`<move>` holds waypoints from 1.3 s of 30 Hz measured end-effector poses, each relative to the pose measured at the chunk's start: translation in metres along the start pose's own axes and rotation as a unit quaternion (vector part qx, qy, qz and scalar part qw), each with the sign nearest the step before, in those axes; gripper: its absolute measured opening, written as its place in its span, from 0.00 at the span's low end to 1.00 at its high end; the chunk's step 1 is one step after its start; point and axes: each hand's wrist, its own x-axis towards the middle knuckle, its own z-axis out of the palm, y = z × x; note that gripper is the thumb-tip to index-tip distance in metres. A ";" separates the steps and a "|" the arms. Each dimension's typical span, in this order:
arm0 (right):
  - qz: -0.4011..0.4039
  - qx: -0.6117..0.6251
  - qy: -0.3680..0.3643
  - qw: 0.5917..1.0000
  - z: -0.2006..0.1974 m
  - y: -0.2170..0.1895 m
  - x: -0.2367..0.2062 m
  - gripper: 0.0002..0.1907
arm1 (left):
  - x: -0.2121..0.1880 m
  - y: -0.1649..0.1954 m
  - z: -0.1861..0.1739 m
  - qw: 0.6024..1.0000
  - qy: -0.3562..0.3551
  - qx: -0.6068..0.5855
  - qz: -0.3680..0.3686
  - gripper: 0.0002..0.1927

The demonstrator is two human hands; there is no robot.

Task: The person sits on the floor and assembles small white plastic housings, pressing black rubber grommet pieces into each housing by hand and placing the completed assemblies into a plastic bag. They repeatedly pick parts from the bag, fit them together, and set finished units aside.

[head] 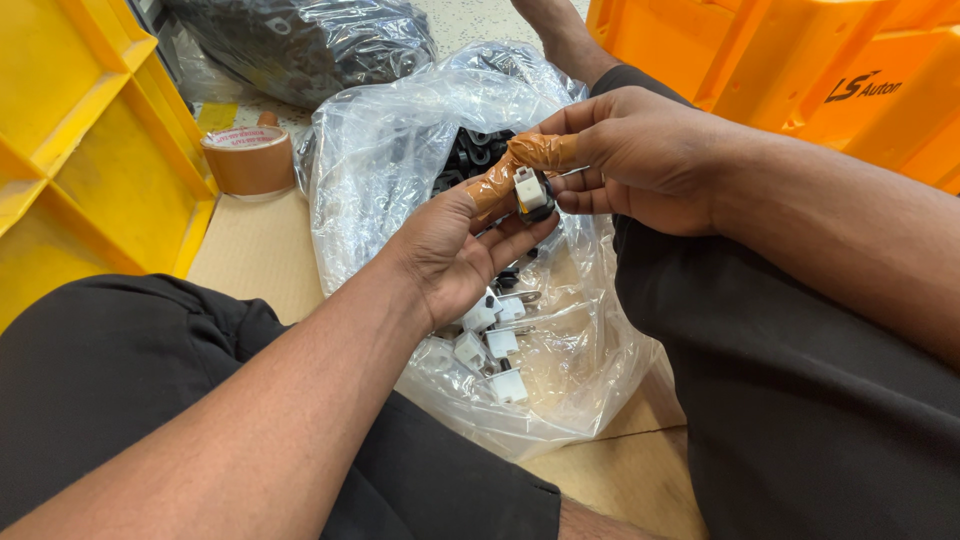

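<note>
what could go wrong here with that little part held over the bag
The small white and black part is pinched only by the taped fingertips of the left hand and right hand; the tape may weaken the grip. If dropped, it could get lost among the loose white parts in the clear plastic bag.

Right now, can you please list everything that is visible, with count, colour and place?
small part: one, white and black, pinched between both hands
loose parts: several, white, inside the bag below the hands
clear bag: one, transparent, open between the legs
tape roll: one, brown, on the cardboard at left
dark bag: one, black, top
yellow crate: one, left
orange crates: stacked, top right
cardboard: brown, underneath
left hand: taped thumb, grip on the part
right hand: taped fingertip, grip on the part
</note>
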 end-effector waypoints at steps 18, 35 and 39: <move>-0.009 0.000 -0.009 1.000 -0.002 0.001 -0.001 0.12 | -0.002 0.001 0.002 1.000 -0.013 0.002 0.003 0.16; -0.007 0.009 -0.011 1.000 -0.002 0.002 0.000 0.13 | 0.001 -0.001 -0.001 1.000 -0.021 0.004 0.003 0.16; -0.004 0.011 -0.010 1.000 -0.002 0.002 0.000 0.13 | 0.000 -0.001 0.000 1.000 -0.013 0.002 0.004 0.16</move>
